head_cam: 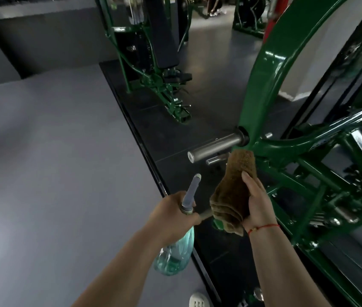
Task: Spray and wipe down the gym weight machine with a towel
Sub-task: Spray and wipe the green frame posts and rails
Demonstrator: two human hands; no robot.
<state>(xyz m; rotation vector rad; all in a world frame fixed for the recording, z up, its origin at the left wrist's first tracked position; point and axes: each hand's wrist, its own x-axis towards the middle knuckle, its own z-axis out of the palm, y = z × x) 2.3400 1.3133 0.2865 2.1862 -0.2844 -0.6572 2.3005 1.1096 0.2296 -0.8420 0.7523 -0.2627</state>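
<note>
Towel [233, 191] is sitting folded in my right hand [257, 202], thumb lying along its near face and fingers wrapping round behind. Its brown top end is meeting the green machine [264, 74] just below the steel peg [215, 146]. A red string [264, 227] is circling that wrist.

My left hand [173, 216] is gripping the bottle [175, 255] by its neck, fingers curling tight round it. The pale teal body is hanging below my fist, and the grey sprayer [192, 189] is pointing up and far, toward the peg, without touching it. Bottle and towel are sitting just beside each other, apart.

The machine's curved beam is rising to the far right, with more green bars crossing at near right over a black mat [153, 129]. Grey floor [53, 162] is spreading to the left. A second green machine [153, 69] is standing far off on the same mat. A white shoe [198, 300] is peeking in at the near edge.
</note>
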